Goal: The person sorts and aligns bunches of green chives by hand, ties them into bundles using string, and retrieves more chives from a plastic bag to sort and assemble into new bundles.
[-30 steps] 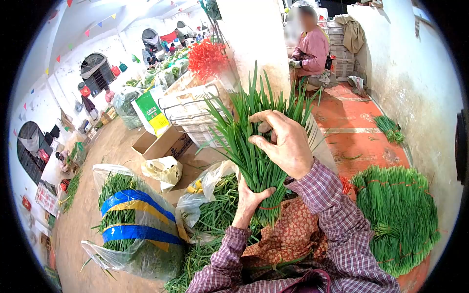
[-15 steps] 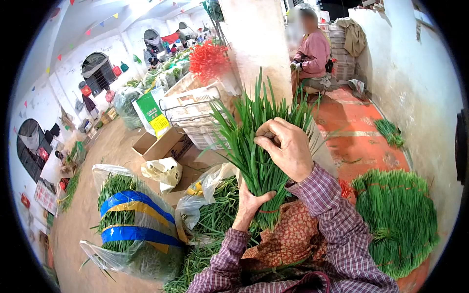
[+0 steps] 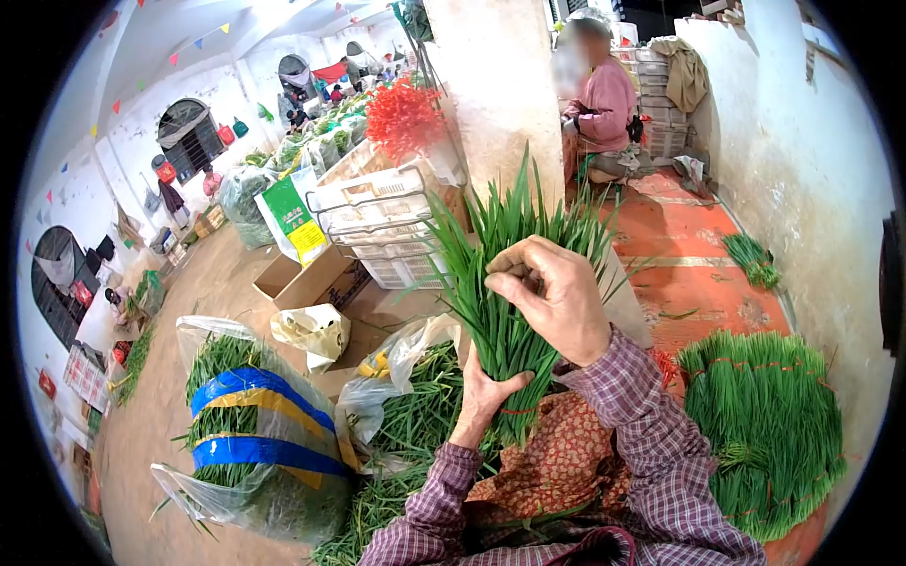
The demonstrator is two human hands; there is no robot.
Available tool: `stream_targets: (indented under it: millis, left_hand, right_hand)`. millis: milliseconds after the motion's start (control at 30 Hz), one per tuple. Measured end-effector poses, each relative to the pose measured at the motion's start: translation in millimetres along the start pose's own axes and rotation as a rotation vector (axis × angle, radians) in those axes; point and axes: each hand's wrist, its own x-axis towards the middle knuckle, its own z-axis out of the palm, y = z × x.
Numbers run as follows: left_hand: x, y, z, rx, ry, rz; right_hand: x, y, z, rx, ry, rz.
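A bunch of garlic chives (image 3: 495, 316) stands upright above my lap, its long flat leaves fanning out at the top. My left hand (image 3: 483, 396) is wrapped round its lower part from the left, thumb across the front. Just below that thumb a red band circles the stems. In front of the leaves, my right hand (image 3: 562, 297) is closed in a pinch, thumb against the bent fingers; what is between the fingertips, if anything, cannot be made out. Beneath the bunch lies a red-brown patterned cloth (image 3: 557, 462) over my lap.
Banded chive bunches (image 3: 764, 424) are piled at the right. Loose chives (image 3: 425, 406) lie on my left beside a taped plastic bale (image 3: 269, 424). Ahead stand a cardboard box (image 3: 311, 276), white crates (image 3: 373, 212), red strips (image 3: 403, 118) and a pillar (image 3: 495, 85). Another person (image 3: 604, 104) sits beyond.
The bunch's leaf tips have shifted slightly right and down. My right hand has moved a little downward, still pinched. My left hand keeps its grip.
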Motion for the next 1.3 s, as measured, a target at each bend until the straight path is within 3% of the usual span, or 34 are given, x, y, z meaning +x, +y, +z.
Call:
stream_targets:
  millis: [133,367,1067,1133,1233,1300]
  left_hand:
    - [-0.4,1.8,1.6,0.025,-0.014,-0.033]
    - [0.1,-0.8,5.4,-0.025,-0.020,-0.037]
    - [-0.5,-9.2,7.4,0.038,-0.007,-0.009]
    - [0.1,-8.3,9.1,0.051,-0.002,0.001]
    - [3.2,-4.6,10.5,0.097,0.007,0.027]
    - [1.6,-5.0,9.8,0.127,0.017,0.040]
  right_hand:
    - [0.4,6.4,4.3,-0.235,0.025,-0.028]
    - [2.6,6.1,2.1,-0.246,0.037,0.030]
    - [-3.1,23.2,6.8,-0.032,0.070,-0.015]
    - [-5.8,25.4,8.8,0.363,0.042,0.141]
    - [-7.7,30.4,10.1,0.576,0.080,0.266]
    - [-0.2,23.4,2.5,0.716,0.261,0.340]
